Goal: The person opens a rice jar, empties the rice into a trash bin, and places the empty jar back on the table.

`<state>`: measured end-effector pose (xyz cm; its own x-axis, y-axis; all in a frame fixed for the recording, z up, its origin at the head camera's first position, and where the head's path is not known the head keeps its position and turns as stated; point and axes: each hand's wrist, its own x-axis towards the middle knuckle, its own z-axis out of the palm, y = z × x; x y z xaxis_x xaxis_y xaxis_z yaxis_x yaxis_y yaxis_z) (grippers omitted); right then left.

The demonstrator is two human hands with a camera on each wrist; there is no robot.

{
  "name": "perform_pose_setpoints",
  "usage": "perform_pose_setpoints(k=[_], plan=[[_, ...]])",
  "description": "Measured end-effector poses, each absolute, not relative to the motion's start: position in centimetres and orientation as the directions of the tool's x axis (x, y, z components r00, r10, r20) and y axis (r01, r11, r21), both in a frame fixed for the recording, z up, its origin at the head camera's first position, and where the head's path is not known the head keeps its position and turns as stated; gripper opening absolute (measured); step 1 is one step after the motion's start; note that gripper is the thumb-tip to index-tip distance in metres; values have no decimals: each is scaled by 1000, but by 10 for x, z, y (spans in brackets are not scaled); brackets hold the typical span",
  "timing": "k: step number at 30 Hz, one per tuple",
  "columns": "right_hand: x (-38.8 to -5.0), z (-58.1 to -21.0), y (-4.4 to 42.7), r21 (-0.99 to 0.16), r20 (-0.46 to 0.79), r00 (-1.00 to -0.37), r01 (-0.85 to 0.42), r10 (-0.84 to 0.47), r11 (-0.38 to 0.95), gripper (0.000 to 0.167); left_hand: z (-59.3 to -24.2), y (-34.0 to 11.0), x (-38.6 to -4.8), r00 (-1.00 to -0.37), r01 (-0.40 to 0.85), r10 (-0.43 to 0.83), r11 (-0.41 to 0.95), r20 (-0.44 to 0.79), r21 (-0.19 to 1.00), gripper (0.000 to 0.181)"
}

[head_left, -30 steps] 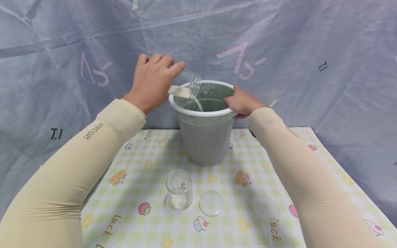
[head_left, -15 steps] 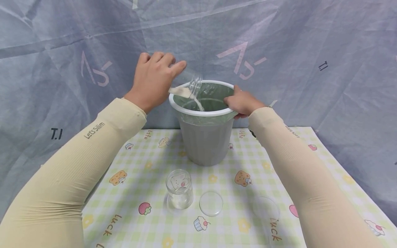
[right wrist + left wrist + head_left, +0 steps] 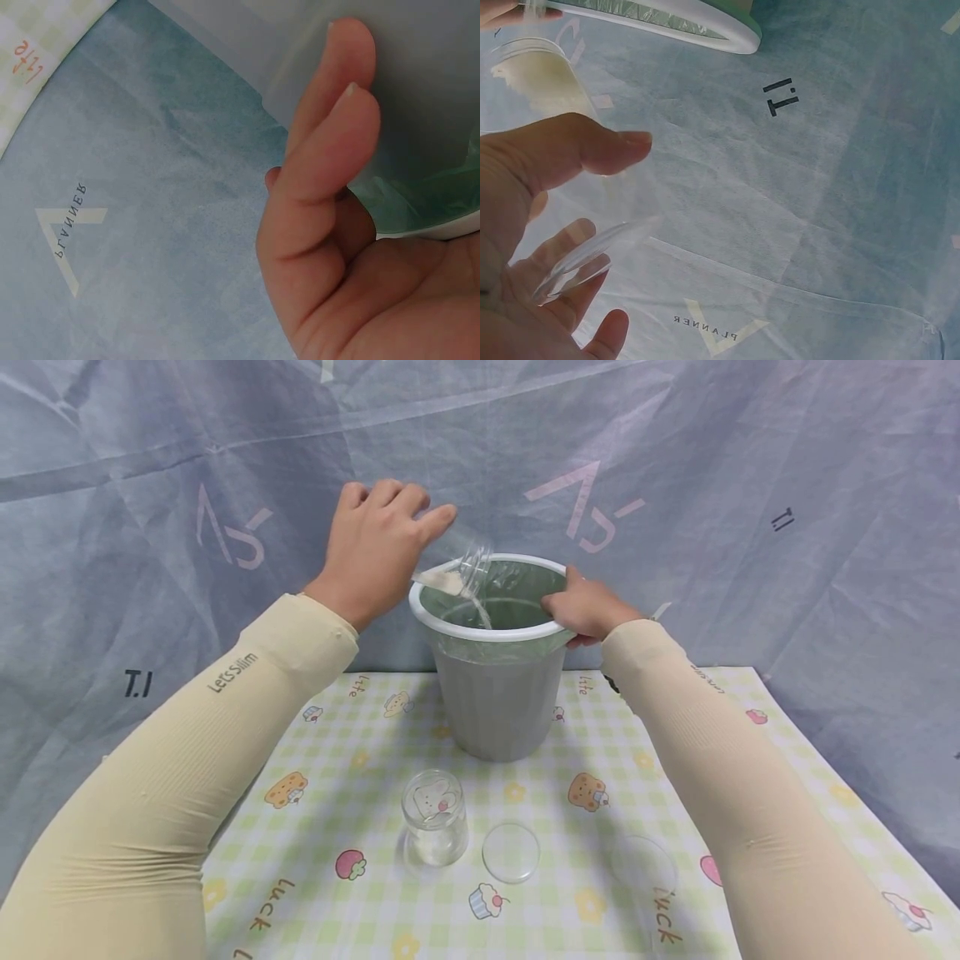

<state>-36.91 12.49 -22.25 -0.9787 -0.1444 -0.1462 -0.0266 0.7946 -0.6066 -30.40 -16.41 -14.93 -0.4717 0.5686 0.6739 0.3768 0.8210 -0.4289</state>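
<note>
My left hand (image 3: 378, 547) grips a clear jar (image 3: 475, 564), tilted over the left side of the bin's rim. Off-white powder (image 3: 544, 82) lies along the jar's lower side, and a thin stream (image 3: 482, 612) of it falls from the mouth into the grey bin (image 3: 498, 702). A green liner (image 3: 517, 583) covers the bin's inside under a white rim. On the bin's right, my right hand (image 3: 592, 608) holds the rim, thumb inside and the other fingers (image 3: 352, 142) against the outer wall. The bin's bottom is out of sight.
A second clear jar (image 3: 435, 835) stands on the checked tablecloth (image 3: 322, 835) in front of the bin. Beside it lies a round clear lid (image 3: 510, 853), with another faint clear disc (image 3: 642, 862) farther right. A grey-blue cloth (image 3: 675, 568) hangs behind.
My left hand has shifted slightly right and up with the jar. Powder keeps streaming out, and less shows inside the jar. The right hand and bin stay put.
</note>
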Motion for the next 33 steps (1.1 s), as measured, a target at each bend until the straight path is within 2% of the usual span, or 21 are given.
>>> perform_pose_setpoints(k=[14, 25, 33], plan=[[-367, -222, 125, -602, -145, -980, -20, -134, 798, 89, -147, -160, -303, -447, 359, 587, 809, 675, -465, 56], [-368, -223, 126, -606, -143, -981, -16, -129, 795, 89, -150, -156, -309, -380, 374, 645, 763, 663, -527, 50], [-369, -224, 126, -608, -139, -982, -17, -128, 794, 88, -150, -153, -311, -386, 360, 693, 721, 609, -592, 43]])
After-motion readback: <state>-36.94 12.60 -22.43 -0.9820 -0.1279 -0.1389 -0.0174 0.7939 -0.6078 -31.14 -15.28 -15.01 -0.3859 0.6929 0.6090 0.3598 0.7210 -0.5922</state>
